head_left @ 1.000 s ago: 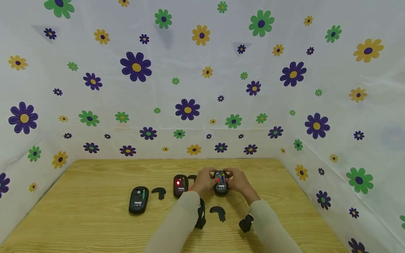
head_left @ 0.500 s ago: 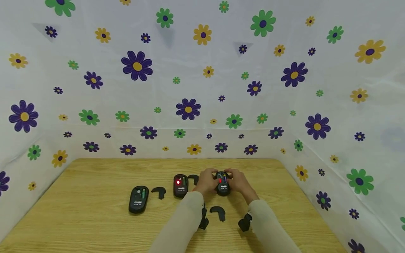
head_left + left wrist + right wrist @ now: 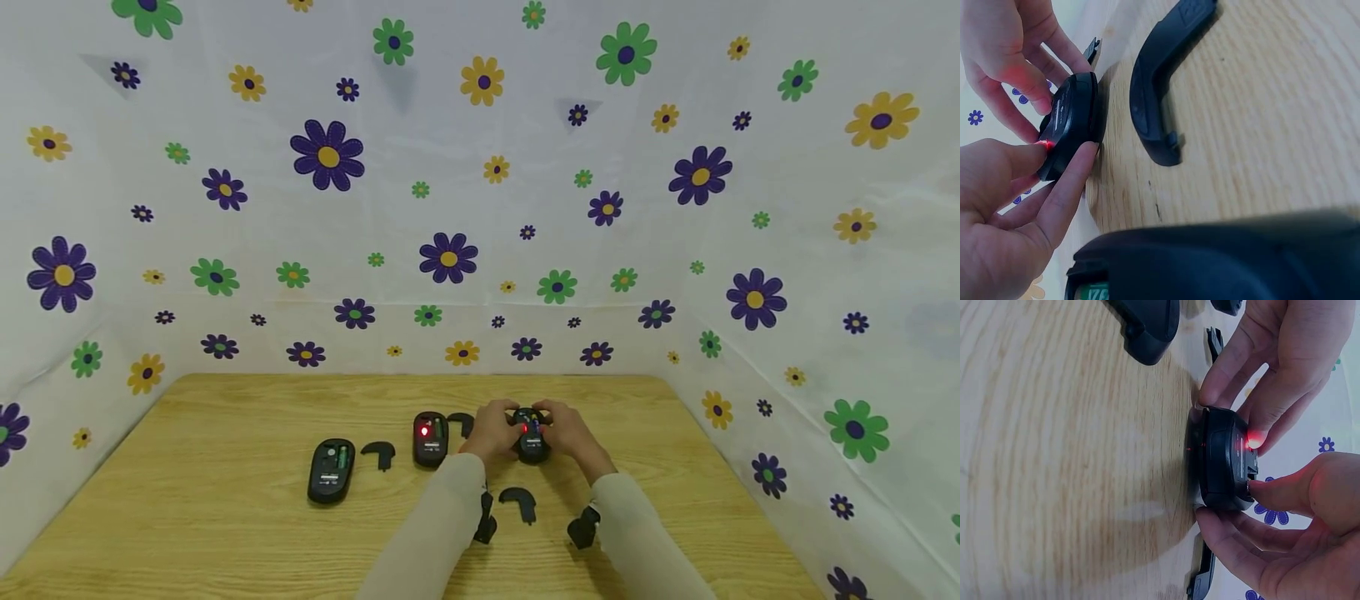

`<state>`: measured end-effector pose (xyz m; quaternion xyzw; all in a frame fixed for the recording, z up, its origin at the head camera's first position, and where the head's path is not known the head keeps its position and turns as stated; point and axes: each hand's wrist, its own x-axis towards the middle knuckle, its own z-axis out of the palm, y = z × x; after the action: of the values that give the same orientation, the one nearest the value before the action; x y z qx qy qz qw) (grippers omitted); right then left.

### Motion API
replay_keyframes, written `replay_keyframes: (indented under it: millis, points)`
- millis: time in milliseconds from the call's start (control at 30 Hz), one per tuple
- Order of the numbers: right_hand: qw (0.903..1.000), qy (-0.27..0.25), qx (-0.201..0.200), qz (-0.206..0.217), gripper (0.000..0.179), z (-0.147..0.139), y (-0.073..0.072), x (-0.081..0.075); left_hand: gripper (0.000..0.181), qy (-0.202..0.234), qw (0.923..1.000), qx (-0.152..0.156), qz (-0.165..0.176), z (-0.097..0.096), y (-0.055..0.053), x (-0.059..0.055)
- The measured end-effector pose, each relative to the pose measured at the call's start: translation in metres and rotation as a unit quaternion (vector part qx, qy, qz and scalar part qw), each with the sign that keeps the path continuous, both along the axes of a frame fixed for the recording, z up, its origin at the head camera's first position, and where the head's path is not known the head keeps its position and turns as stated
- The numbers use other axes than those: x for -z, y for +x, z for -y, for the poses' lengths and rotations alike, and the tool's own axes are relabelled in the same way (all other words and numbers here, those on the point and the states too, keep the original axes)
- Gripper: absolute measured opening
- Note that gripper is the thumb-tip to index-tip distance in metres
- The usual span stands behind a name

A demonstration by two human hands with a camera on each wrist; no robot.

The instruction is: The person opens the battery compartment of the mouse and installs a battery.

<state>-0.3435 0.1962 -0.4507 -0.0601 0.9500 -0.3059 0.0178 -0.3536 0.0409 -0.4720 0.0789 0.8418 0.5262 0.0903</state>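
Note:
A black computer mouse (image 3: 532, 447) lies underside up on the table, its battery bay uncovered and a red light glowing. My left hand (image 3: 495, 432) grips its left side, the thumb on the underside beside the red glow. From the right, my right hand (image 3: 570, 433) holds the opposite side, with its thumb (image 3: 1279, 490) pressing at the battery bay. A battery (image 3: 536, 426) shows in the bay, partly covered by the thumbs. Toward me on the table lies a loose curved black battery cover (image 3: 519, 503).
Left of my hands sits a second upturned mouse (image 3: 431, 440), red light lit, with a cover (image 3: 461, 423) beside it. Farther left are a third mouse (image 3: 331, 472) and its cover (image 3: 380, 454). Another black piece (image 3: 1202, 575) lies beyond my right hand. Flowered sheeting (image 3: 480, 208) surrounds the table.
Both hands and the mouse between them have shifted slightly to the right. The grip stays much the same, and the other mice and covers stay in place.

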Motion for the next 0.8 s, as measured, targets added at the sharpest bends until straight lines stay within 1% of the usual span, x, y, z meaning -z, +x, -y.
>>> replay_keyframes:
  millis: [100,267,400,533,633,733,800]
  points:
    - [1.0000,0.002,0.003,0.004,0.044,0.000,0.000,0.000,0.047,-0.002,1.0000,-0.002,-0.001,-0.001,-0.001,0.001]
    - [1.0000,0.010,-0.001,-0.002,0.043,-0.001,0.000,-0.001,0.047,-0.007,0.9999,0.002,-0.009,-0.001,-0.002,0.003]
    - [0.9999,0.014,-0.005,-0.005,0.042,-0.003,0.001,-0.002,0.046,-0.007,0.9999,0.006,-0.014,0.000,-0.001,0.002]
    - [0.9998,0.021,-0.005,-0.003,0.041,-0.007,0.002,-0.004,0.046,-0.007,0.9996,0.013,-0.023,0.003,0.003,-0.002]
    - [0.9998,0.021,-0.006,-0.004,0.040,-0.010,0.004,-0.005,0.047,-0.013,0.9992,0.015,-0.035,0.008,0.008,-0.008]
    - [0.9999,0.011,-0.004,-0.007,0.039,-0.014,0.008,-0.008,0.048,-0.011,0.9984,0.024,-0.050,0.019,0.012,-0.017]
    - [0.9998,0.007,-0.008,-0.015,0.038,-0.016,0.011,-0.012,0.047,-0.012,0.9967,0.036,-0.072,0.030,0.014,-0.023]
